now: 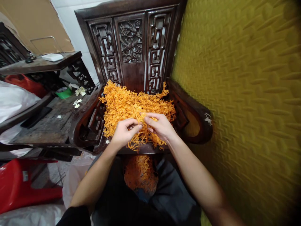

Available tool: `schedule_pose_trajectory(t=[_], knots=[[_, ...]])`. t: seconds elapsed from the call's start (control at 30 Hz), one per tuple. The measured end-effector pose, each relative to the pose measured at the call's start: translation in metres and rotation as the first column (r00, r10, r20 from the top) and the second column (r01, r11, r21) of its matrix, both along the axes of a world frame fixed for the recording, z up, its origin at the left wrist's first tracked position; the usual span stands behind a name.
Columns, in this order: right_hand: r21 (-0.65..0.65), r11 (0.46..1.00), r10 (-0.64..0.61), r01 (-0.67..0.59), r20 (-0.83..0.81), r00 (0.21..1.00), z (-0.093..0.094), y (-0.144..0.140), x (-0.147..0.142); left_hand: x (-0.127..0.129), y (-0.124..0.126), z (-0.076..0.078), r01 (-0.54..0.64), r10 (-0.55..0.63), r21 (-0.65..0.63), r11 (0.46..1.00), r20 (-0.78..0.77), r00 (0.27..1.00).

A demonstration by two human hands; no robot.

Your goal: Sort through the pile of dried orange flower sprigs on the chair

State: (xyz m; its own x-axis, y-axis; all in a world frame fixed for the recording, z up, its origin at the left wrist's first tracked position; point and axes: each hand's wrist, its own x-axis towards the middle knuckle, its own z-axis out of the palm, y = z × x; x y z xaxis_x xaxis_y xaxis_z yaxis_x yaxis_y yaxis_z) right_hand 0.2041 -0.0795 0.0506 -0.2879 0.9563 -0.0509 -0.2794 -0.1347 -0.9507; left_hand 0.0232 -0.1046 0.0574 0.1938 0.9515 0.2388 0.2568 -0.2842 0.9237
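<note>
A heap of orange stringy sprigs (pixel 127 102) lies on the seat of a dark carved wooden chair (pixel 134 47). My left hand (pixel 123 131) and my right hand (pixel 158 125) meet over the front of the heap, fingertips pinched together on one orange sprig (pixel 141 117) between them. More orange strands (pixel 135 144) hang down from my hands over the seat's front edge. Below, between my knees, sits a second pile of the same orange sprigs (pixel 140 172).
A yellow embossed wall (pixel 246 94) stands close on the right. A dark wooden side table (pixel 47 116) on the left carries small white flowers (pixel 78 94) and a green lid (pixel 64 93). A red plastic stool (pixel 21 185) and white bags (pixel 14 97) lie lower left.
</note>
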Motion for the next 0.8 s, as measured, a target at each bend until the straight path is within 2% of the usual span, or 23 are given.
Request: schedule_pose_trajectory(t=[0.1, 0.23, 0.3, 0.57, 0.67, 0.73, 0.8], knots=[[0.098, 0.995, 0.023, -0.030, 0.074, 0.997, 0.001, -0.002, -0.003, -0.002, 0.001, -0.002, 0.024, -0.015, 0.087, 0.996, -0.109, 0.994], [0.275, 0.961, -0.062, -0.010, 0.252, 0.966, 0.005, -0.006, -0.005, -0.003, 0.001, -0.004, 0.001, 0.009, 0.070, 0.998, -0.138, 0.990], [0.322, 0.947, -0.093, -0.006, 0.290, 0.953, 0.006, -0.007, -0.005, -0.004, 0.001, -0.004, -0.006, 0.012, 0.049, 0.999, -0.129, 0.992], [0.275, 0.961, -0.063, -0.028, 0.315, 0.947, 0.007, -0.006, -0.001, -0.006, -0.003, 0.004, -0.036, 0.042, 0.072, 0.997, -0.093, 0.995], [0.231, 0.971, -0.004, -0.060, 0.269, 0.963, 0.005, -0.008, -0.004, -0.005, -0.007, 0.007, -0.158, 0.174, 0.213, 0.964, -0.058, 0.983], [0.229, 0.971, 0.005, -0.064, 0.252, 0.968, 0.004, -0.010, -0.005, -0.009, -0.007, 0.010, -0.291, 0.306, 0.318, 0.902, 0.003, 0.952], [0.253, 0.967, -0.059, -0.005, 0.246, 0.967, 0.003, -0.009, -0.004, -0.018, -0.003, 0.013, -0.450, 0.423, 0.351, 0.821, 0.155, 0.893]])
